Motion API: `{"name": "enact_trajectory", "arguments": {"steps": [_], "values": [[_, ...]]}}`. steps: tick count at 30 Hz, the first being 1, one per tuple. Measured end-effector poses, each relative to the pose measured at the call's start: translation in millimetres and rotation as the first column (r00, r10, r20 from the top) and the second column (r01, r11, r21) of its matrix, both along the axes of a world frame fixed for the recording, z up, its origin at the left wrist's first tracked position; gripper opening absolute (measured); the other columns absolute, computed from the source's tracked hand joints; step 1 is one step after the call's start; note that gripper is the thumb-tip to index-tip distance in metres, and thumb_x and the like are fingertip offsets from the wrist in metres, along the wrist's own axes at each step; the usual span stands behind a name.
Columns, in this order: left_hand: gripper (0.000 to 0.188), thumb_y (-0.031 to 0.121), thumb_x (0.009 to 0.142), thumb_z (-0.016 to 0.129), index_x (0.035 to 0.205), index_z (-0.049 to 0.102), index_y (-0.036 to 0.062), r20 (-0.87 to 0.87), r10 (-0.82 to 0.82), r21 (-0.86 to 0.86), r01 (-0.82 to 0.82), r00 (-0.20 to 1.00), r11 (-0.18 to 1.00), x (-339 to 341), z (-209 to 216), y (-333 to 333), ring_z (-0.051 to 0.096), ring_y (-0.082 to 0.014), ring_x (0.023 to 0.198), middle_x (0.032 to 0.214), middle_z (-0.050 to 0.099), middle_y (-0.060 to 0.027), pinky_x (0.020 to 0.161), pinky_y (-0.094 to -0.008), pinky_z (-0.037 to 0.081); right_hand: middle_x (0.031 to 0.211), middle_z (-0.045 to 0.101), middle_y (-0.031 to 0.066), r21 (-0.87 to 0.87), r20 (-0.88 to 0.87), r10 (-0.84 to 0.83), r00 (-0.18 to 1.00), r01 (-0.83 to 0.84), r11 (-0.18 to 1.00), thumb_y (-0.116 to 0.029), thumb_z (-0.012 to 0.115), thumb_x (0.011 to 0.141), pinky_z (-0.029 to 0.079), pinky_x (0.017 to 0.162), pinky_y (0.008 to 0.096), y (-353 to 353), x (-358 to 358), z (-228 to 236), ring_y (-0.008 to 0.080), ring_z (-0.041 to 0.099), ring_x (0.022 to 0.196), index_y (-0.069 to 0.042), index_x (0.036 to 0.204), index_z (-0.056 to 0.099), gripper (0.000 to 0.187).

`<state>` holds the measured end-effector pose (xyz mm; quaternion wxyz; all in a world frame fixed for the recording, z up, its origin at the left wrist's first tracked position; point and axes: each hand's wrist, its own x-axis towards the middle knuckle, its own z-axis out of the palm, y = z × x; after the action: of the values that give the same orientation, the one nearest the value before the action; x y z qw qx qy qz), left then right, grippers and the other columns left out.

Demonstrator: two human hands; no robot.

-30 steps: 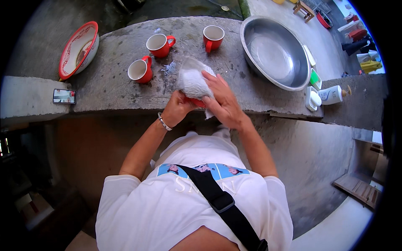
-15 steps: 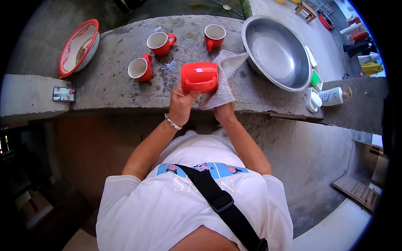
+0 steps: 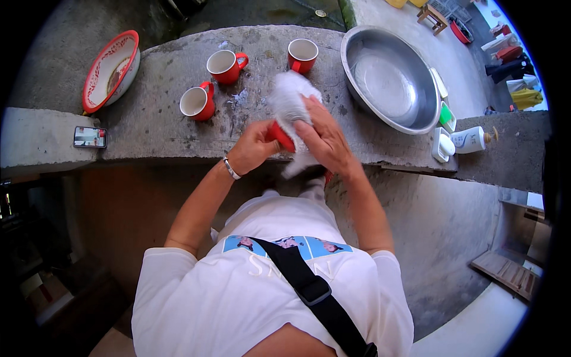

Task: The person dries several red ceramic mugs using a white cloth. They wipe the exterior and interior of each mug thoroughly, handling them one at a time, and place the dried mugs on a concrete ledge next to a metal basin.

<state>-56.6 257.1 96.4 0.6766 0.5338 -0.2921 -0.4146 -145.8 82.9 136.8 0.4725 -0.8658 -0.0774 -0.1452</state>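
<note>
A red mug point(image 3: 282, 137) was pinched by the left hand point(image 3: 252, 146), while a white cloth point(image 3: 288, 98) was clasped over it by the right hand point(image 3: 326, 140), fingers slanted forward.

white short-sleeved shirt point(image 3: 202, 291) | blue printed chest panels point(image 3: 321, 246) | black diagonal strap point(image 3: 288, 263), dark buckle point(image 3: 315, 293) | silvery left-wrist bracelet point(image 3: 231, 169)

A phone point(image 3: 90, 137) lies well apart from a white bottle point(image 3: 468, 141).
</note>
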Motion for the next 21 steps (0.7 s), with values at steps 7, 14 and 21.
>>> {"name": "enact_trajectory", "arguments": {"steps": [7, 14, 21], "values": [[0.035, 0.015, 0.08, 0.071, 0.108, 0.058, -0.0017, 0.061, -0.405, 0.07, 0.4, 0.912, 0.914, 24, 11, 11, 0.057, -0.0105, 0.096, 0.105, 0.062, -0.004, 0.086, -0.0271, 0.046, 0.091, 0.061, 0.0016, 0.524, -0.411, 0.214, 0.886, 0.038, 0.851, -0.026, 0.051, 0.093, 0.045, 0.071, 0.0237, -7, 5, -4, 0.0078, 0.054, 0.08, -0.002, 0.109, 0.06, 0.03], [0.059, 0.031, 0.083, 0.068, 0.129, 0.043, 0.0056, 0.003, 0.172, -0.042, -0.171, 0.985, 0.984, 23, -9, 8, 0.047, -0.0162, 0.115, 0.126, 0.046, -0.0069, 0.085, -0.0284, 0.046, 0.083, 0.064, 0.0021, 0.845, -0.371, -0.036, 0.928, 0.353, 0.402, -0.03, 0.056, 0.093, 0.048, 0.062, 0.0217, 19, -6, -40, 0.0069, 0.059, 0.069, 0.0, 0.097, 0.064, 0.031], [0.066, 0.049, 0.087, 0.057, 0.132, 0.035, 0.005, -0.276, 0.358, -0.151, -0.408, 0.892, 0.901, -9, -13, -9, 0.05, -0.0171, 0.112, 0.125, 0.048, -0.0103, 0.09, -0.0305, 0.044, 0.089, 0.064, 0.004, 0.878, -0.371, -0.191, 0.909, 0.41, 0.248, -0.025, 0.058, 0.092, 0.049, 0.068, 0.0239, 49, 2, -22, 0.0079, 0.059, 0.077, 0.0, 0.102, 0.06, 0.028]]}}
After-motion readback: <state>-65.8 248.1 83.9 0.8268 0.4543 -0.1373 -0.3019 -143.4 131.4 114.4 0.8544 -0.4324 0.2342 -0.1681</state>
